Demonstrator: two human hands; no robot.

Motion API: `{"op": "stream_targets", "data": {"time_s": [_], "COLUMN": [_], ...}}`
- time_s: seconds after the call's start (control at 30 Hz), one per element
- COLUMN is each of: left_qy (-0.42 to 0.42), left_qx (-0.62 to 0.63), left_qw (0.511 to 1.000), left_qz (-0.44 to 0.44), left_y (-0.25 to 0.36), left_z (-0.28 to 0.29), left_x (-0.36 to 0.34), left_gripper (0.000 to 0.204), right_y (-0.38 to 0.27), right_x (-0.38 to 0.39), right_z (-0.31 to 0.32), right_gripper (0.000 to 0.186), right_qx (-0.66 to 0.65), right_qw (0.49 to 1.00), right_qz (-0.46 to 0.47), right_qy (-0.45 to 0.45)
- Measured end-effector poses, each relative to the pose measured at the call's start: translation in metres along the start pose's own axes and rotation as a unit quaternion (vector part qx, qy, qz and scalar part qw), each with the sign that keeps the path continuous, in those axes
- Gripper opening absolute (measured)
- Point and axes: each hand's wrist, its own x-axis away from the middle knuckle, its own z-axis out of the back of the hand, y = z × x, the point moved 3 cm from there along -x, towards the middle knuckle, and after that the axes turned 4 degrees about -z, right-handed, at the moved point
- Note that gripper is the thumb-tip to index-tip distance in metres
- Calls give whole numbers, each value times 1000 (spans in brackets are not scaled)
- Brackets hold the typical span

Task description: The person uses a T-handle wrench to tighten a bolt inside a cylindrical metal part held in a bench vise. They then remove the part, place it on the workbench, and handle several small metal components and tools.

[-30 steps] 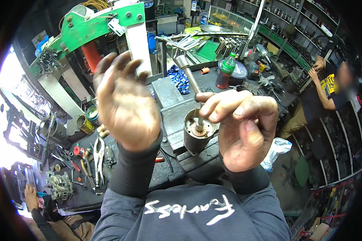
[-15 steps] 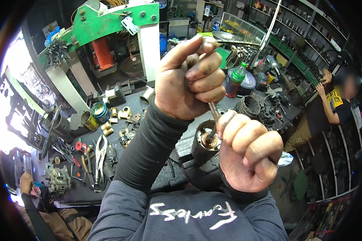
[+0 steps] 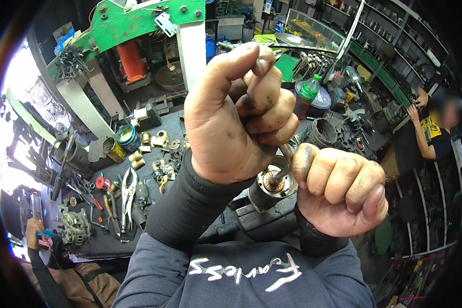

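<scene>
A narrow brownish strip [image 3: 286, 150] runs between my two closed hands, beside a steel shaft [image 3: 278, 177]. My left hand [image 3: 238, 110] is raised higher and farther away, its fingers curled round the upper end of the strip. Lower and to the right, my right hand [image 3: 339, 185] makes a fist at the other end; its grip is partly hidden. The shaft stands up from a copper-segmented commutator [image 3: 268, 180] inside a round metal motor housing [image 3: 262, 198]. My left forearm and hand cover part of the housing's surroundings.
On the dark bench at left lie locking pliers [image 3: 129, 192], an alternator [image 3: 73, 226] and several brass bushings. A green-capped bottle [image 3: 308, 91] and a ribbed round housing [image 3: 321, 132] stand beyond my hands. Another person [image 3: 430, 133] is at right; someone's hand [image 3: 34, 231] shows at left.
My left hand has come nearer and lower, and looks larger. My right hand has shifted right. Both stay closed, and more of the commutator shows.
</scene>
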Motion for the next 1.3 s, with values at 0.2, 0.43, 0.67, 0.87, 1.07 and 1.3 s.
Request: {"op": "stream_targets", "data": {"time_s": [0.2, 0.43, 0.67, 0.87, 1.07, 1.3], "left_qy": [4, -160, -169, -66, -174, 110], "left_qx": [-60, -568, -664, -586, -611, -507], "left_qw": [982, 732, 585, 600, 627, 737], "left_qz": [-178, -341, -433, -541, -452, -433], "left_y": [-5, -11, -51, -81, -27, 27], "left_z": [-8, -28, -61, -67, -61, 19], "left_x": [27, 54, 52, 37, 49, 34], "left_gripper": [20, 15, 19, 27, 36, 46], "right_y": [7, 26, 45, 49, 76, 69], "right_x": [-13, -39, -63, -74, -65, -62], "right_z": [19, 30, 19, 7, -1, 8], "right_gripper": [41, 44, 40, 39, 30, 22], "right_qx": [-136, -303, -162, 3, -79, 58], "right_qw": [985, 871, 815, 803, 844, 898], "right_qz": [-99, -362, -555, -595, -526, -417], "right_qy": [43, 135, 22, -40, -61, -131]}}
